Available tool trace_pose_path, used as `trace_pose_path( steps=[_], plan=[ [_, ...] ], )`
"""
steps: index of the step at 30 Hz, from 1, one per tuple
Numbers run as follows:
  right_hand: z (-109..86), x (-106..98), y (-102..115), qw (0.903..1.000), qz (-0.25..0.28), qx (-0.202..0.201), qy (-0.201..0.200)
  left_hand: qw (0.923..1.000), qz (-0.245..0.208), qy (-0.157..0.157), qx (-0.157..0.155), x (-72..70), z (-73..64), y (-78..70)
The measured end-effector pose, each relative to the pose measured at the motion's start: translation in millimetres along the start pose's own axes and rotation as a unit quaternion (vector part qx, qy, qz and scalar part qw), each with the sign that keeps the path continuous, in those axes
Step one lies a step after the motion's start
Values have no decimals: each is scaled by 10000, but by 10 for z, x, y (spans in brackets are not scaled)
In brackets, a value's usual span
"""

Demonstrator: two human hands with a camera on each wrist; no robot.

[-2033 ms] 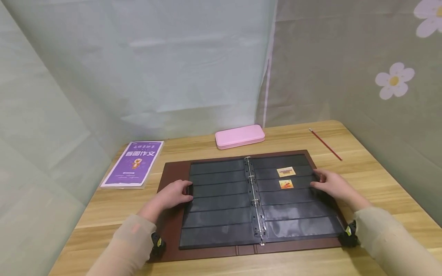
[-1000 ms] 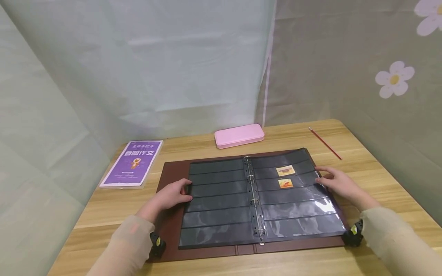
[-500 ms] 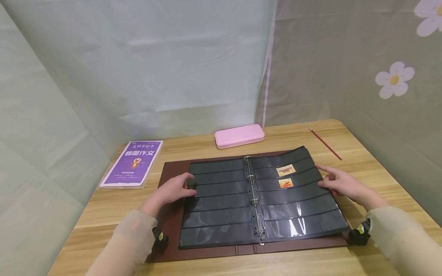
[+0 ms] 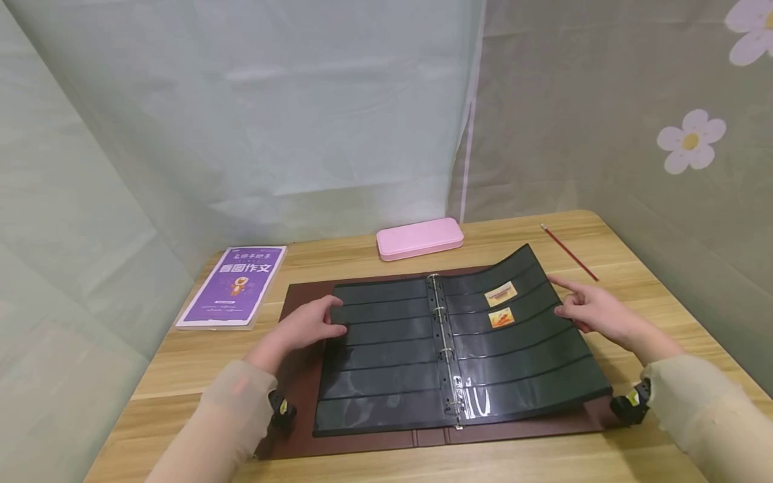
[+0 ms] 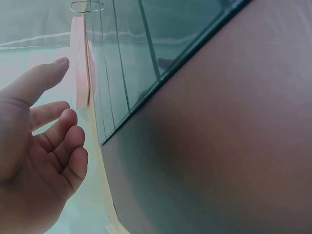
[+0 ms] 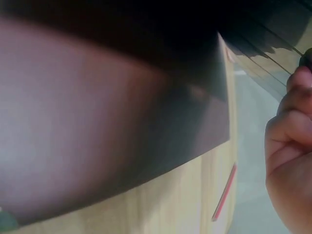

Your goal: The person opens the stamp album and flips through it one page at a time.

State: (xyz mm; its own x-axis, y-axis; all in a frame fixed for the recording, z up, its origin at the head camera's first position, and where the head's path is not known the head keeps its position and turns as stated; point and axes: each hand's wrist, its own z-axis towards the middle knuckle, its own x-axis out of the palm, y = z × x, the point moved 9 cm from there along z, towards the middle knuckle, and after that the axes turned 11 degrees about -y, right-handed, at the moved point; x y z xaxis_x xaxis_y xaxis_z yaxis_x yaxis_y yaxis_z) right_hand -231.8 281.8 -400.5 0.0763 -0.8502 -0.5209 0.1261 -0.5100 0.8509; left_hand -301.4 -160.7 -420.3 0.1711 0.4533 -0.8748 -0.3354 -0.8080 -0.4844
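A brown ring-binder stamp album point(image 4: 298, 406) lies spread on the table, with metal rings point(image 4: 445, 352) down its middle. My right hand point(image 4: 598, 315) pinches the outer edge of the right black pocket page point(image 4: 525, 355), which curves up off the cover. Two small stamps, a cream one point(image 4: 500, 294) and an orange-yellow one point(image 4: 501, 317), sit in its upper pockets. Over the outer edge of the left pocket page point(image 4: 386, 365) is my left hand point(image 4: 304, 325), thumb and fingers apart, holding nothing. In the left wrist view, that hand's fingers point(image 5: 68, 134) are loosely bent.
Behind the album rests a pink pencil case point(image 4: 419, 239). A purple-covered booklet point(image 4: 232, 288) lies at the back left, and a red pencil point(image 4: 570, 253) at the back right. Fabric curtains point(image 4: 338, 134) surround the wooden table point(image 4: 658, 322) behind and at the sides.
My right hand has lifted the right page's outer edge from lying flat to a raised curve, shifting slightly outward. My left hand has moved slightly up and inward over the left page's edge.
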Motion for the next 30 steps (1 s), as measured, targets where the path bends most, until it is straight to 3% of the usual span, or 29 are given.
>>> trace_pose_path(
  steps=[5, 15, 21, 30],
  plan=[
    [28, -25, 134, 9998, 68, -23, -173, 10000, -44, -42, 78, -45, 11, -51],
    [74, -46, 488, 9965, 700, -176, -419, 9999, -93, -9, 72, -68, 13, -82],
    [104, -3, 723, 9959, 751, -50, -510, 9999, -86, -46, 98, -74, 24, -112],
    [182, 70, 1005, 9926, 990, -164, -679, 9998, 0, -63, 209, -105, 43, -253]
  ],
)
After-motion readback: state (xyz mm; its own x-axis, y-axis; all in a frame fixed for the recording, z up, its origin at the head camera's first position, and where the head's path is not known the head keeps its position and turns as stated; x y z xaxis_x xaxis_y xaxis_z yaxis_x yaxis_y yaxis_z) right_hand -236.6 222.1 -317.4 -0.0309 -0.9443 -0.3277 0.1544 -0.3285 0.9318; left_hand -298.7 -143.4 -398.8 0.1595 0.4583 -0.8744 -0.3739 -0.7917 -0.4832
